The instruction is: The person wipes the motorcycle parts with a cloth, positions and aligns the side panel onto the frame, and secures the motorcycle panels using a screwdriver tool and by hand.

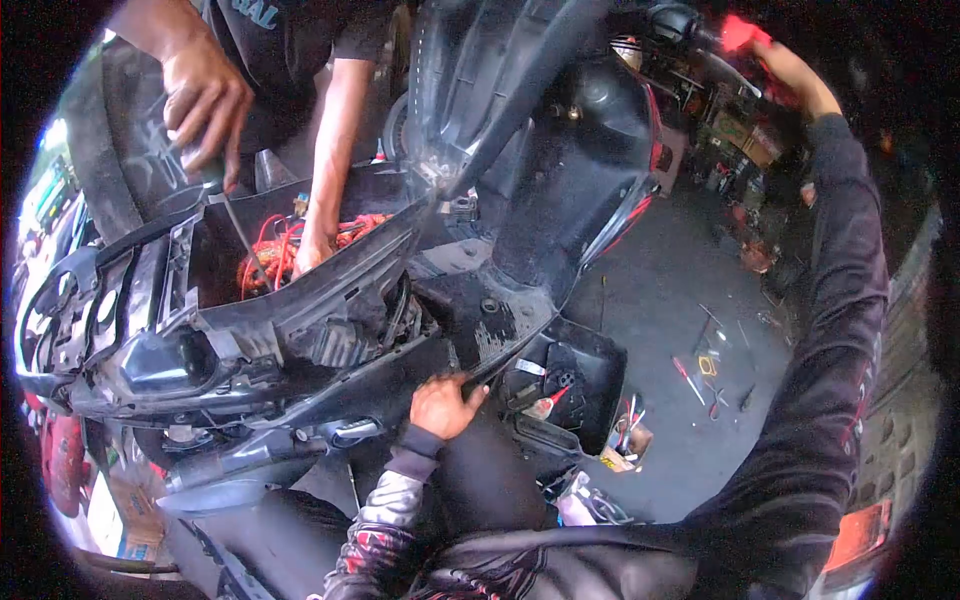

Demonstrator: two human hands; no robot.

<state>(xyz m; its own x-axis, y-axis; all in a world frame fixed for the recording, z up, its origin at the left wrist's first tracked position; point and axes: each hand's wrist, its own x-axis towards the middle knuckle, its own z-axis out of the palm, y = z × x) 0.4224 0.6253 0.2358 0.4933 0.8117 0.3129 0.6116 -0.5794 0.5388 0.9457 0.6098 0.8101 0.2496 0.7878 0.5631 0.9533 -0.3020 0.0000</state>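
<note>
Here, a black tray [605, 358] holds a tube [546, 405] — left hand [443, 405] nearby.

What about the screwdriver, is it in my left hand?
No, the screwdriver is in a co-worker's hand, well apart from your left hand.

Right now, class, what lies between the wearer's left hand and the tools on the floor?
Mainly a black bin, then grey floor, in the head view.

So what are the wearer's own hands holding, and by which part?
Left hand: nothing visible in it. Right hand: up by the handlebar; whether it grips, and where, can't be told.
</note>
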